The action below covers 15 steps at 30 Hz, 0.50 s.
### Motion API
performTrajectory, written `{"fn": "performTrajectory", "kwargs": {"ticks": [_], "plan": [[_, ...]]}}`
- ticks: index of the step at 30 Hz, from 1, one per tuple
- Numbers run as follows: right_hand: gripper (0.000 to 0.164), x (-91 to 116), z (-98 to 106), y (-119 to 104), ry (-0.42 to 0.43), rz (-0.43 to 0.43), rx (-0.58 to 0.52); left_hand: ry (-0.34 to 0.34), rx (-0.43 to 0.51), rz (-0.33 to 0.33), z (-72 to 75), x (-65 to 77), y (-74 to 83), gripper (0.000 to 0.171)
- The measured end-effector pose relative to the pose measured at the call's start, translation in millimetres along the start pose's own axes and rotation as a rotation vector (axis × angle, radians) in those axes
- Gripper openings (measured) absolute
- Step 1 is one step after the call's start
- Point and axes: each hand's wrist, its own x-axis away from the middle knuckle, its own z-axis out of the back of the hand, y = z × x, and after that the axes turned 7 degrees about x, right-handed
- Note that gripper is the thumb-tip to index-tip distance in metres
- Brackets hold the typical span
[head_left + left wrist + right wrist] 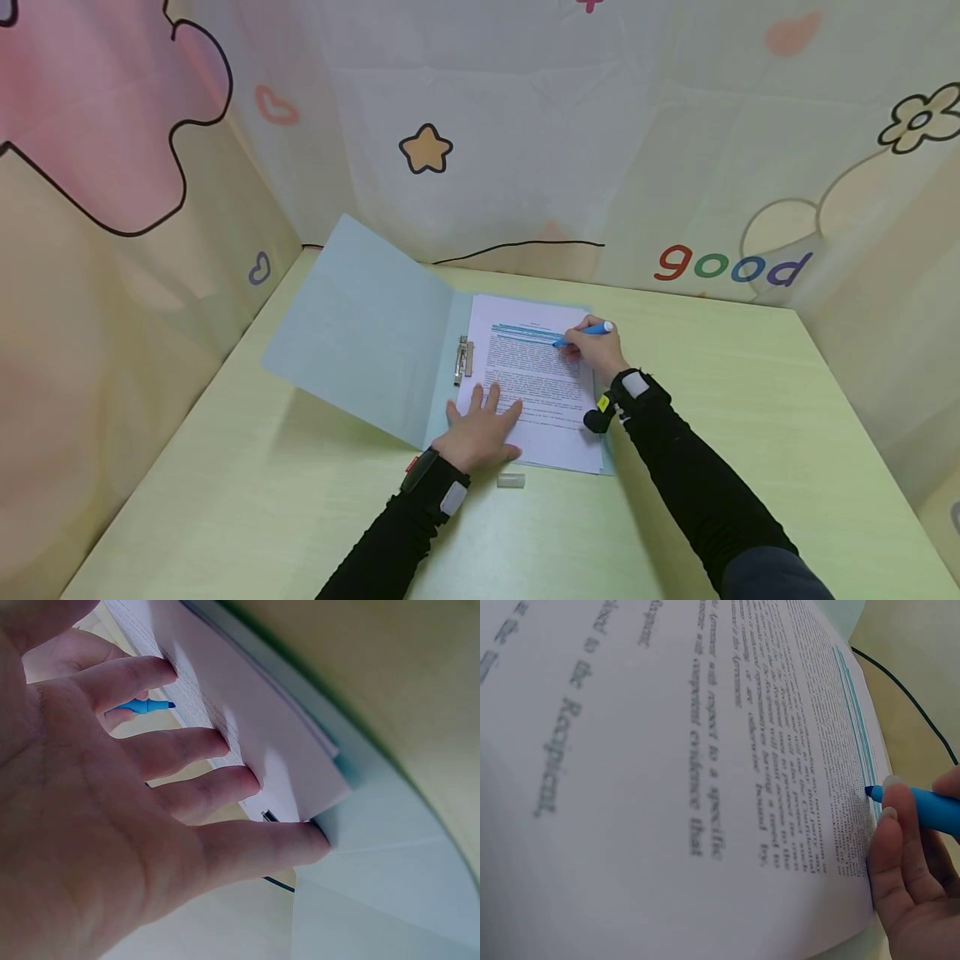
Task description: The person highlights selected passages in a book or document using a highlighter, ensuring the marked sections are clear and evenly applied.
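Note:
My right hand [597, 350] pinches a blue highlighter [930, 808], its tip at the lines of print near the top of a printed sheet [536, 450]. Blue-green strokes run across several upper lines in the right wrist view. The left hand [480, 433] lies with spread, straight fingers on the lower left of the sheet. In the left wrist view its fingertips [244, 780] touch the paper, and the little finger or thumb side reaches the folder. Under the paper is a light blue folder [367, 333], spread out, with a metal clip [463, 360] at the sheet's left edge.
A small pale cap-like cylinder [511, 481] lies on the light green table [225, 492], just below the folder's front edge. The folder's cover tilts up off the table at the left. A printed curtain [510, 167] hangs behind the table and along its sides.

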Motion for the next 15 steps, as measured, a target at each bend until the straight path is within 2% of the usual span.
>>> {"fn": "performTrajectory", "kwargs": {"ticks": [15], "plan": [[0.016, -1.5, 2.9, 2.5, 0.016, 0.006, 0.007, -0.009, 0.002, 0.004, -2.1, -1.4, -0.6, 0.069]]}}
